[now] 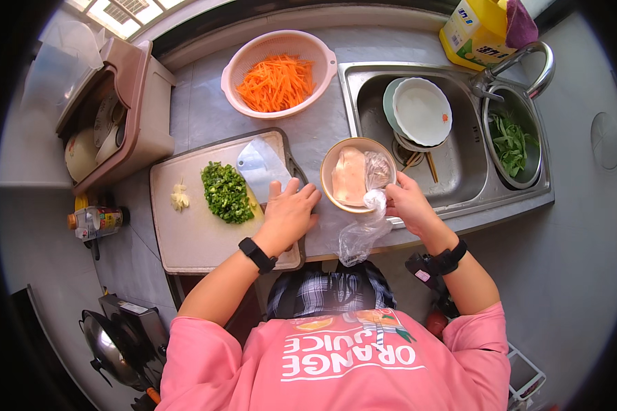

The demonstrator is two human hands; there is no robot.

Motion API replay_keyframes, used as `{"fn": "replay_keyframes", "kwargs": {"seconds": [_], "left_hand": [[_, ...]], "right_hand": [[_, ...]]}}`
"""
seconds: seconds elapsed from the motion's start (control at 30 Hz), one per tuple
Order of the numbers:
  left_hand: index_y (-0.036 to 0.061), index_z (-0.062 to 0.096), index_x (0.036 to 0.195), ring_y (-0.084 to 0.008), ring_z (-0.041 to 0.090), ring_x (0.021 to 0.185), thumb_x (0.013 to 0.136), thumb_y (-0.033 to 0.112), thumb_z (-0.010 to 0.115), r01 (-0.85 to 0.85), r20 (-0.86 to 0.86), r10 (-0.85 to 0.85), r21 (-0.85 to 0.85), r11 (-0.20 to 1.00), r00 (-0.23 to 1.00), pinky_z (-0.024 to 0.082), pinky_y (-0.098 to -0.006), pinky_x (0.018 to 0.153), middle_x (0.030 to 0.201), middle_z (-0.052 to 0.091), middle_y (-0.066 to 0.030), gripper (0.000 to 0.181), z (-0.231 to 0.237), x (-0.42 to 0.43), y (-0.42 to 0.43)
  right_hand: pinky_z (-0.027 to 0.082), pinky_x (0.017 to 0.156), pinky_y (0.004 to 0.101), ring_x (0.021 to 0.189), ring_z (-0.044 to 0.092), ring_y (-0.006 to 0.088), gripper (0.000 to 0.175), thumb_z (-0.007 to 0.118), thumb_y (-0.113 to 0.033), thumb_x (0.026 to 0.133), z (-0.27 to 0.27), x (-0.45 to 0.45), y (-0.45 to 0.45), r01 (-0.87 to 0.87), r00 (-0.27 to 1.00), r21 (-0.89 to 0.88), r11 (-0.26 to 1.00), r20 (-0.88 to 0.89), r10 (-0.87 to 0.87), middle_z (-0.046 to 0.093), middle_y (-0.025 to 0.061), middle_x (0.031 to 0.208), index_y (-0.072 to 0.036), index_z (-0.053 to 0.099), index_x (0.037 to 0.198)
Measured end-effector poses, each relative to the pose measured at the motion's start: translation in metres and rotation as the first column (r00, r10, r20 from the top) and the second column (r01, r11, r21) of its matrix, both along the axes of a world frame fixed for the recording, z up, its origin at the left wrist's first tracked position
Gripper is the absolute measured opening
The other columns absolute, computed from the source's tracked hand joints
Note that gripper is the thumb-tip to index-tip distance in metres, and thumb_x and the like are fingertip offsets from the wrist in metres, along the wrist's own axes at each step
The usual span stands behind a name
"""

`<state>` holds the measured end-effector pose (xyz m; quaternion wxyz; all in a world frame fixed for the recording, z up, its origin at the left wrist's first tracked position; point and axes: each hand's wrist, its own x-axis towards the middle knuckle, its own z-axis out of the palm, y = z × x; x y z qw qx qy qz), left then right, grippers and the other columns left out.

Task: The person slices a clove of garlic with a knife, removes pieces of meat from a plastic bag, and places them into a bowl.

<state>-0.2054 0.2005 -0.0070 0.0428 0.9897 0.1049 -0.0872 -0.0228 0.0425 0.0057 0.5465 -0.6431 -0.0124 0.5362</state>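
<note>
My right hand [410,202] grips the right rim of a bowl [328,192] at the counter's edge beside the sink. In the bowl lie a pale slab of meat [348,176] and a bagged lump [378,169]; a clear plastic bag [360,240] hangs over its near rim. My left hand [292,208], fingers spread, lies over the cleaver's handle end at the right side of the cutting board [195,251]; whether it touches the handle is hidden. The cleaver's blade [263,167] lies on the board beside chopped green vegetable [225,195]. Peeled garlic [179,197] is at the left.
A pink colander [228,77] of shredded carrot [277,82] stands behind the board. Stacked bowls [421,110] and chopsticks [432,167] are in the steel sink [463,187], leafy greens [511,144] in its round basin. A dish box [151,97] stands left, a yellow jug [473,36] behind the faucet [545,61].
</note>
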Motion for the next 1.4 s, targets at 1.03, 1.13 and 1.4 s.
{"fn": "replay_keyframes", "kwargs": {"seconds": [1.03, 1.13, 1.4], "left_hand": [[0.0104, 0.059, 0.09, -0.0282, 0.049, 0.088, 0.068, 0.02, 0.068, -0.089, 0.263, 0.139, -0.191, 0.978, 0.955, 0.035, -0.041, 0.071, 0.093, 0.057, -0.0062, 0.025, 0.024, 0.041, 0.001], [0.0117, 0.061, 0.082, -0.0275, 0.05, 0.086, 0.068, 0.017, 0.066, -0.053, 0.303, 0.128, -0.244, 0.968, 0.944, 0.035, -0.0403, 0.071, 0.087, 0.058, -0.0042, 0.015, 0.022, 0.044, 0.002], [0.0077, 0.061, 0.079, -0.0296, 0.054, 0.08, 0.071, 0.014, 0.065, -0.092, 0.307, 0.224, -0.392, 0.915, 0.925, 0.041, -0.041, 0.071, 0.083, 0.061, -0.0053, 0.011, 0.038, 0.054, 0.011]], "right_hand": [[0.046, 0.068, 0.0381, 0.065, 0.056, 0.0228, 0.05, 0.073, -0.033, 0.071, -0.007, -0.047, 0.011, -0.297, 0.586, -0.232, 0.926, 0.721, 0.369, 0.059, 0.0073, 0.067, -0.002, 0.048, 0.101], [0.045, 0.065, 0.0307, 0.065, 0.056, 0.0152, 0.034, 0.069, -0.024, 0.072, -0.001, -0.034, 0.009, -0.268, 0.721, -0.19, 0.944, 0.61, 0.328, 0.059, 0.0051, 0.067, -0.001, 0.056, 0.093], [0.042, 0.067, 0.0222, 0.076, 0.051, 0.0055, 0.011, 0.054, -0.01, 0.088, 0.008, 0.011, 0.001, -0.302, 0.914, 0.034, 0.953, 0.293, 0.279, 0.058, -0.0014, 0.084, -0.001, 0.059, 0.093]]}}
